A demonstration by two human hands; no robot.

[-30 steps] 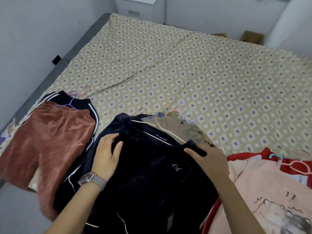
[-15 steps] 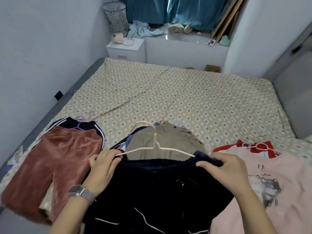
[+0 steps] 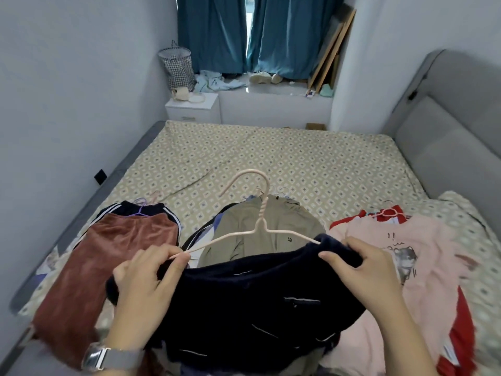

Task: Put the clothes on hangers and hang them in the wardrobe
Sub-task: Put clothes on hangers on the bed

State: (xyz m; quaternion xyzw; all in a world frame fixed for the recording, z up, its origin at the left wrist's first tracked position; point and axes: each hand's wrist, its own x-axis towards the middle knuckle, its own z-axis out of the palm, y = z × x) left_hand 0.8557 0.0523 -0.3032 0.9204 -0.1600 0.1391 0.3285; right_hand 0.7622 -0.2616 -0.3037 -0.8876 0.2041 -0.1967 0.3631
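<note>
Left grip (image 3: 146,278) pinches hanger (image 3: 260,229) end; right grip (image 3: 363,270) pinches navy garment (image 3: 244,294).
Risk: hanger's left end bare, so fabric cd slide off w/ a tilt.

- Left hand (image 3: 143,280): bare, and the forearm has no sleeve.
- Watch (image 3: 108,358) on the left wrist: silver square case, grey strap.
- Right hand (image 3: 366,270): bare, no ring, forearm without sleeve.

The left hand (image 3: 143,278) is pinching with thumb and forefinger toward two o'clock, a watch on its wrist; the right hand (image 3: 363,270) is gripping with fingers curled toward ten o'clock.
</note>
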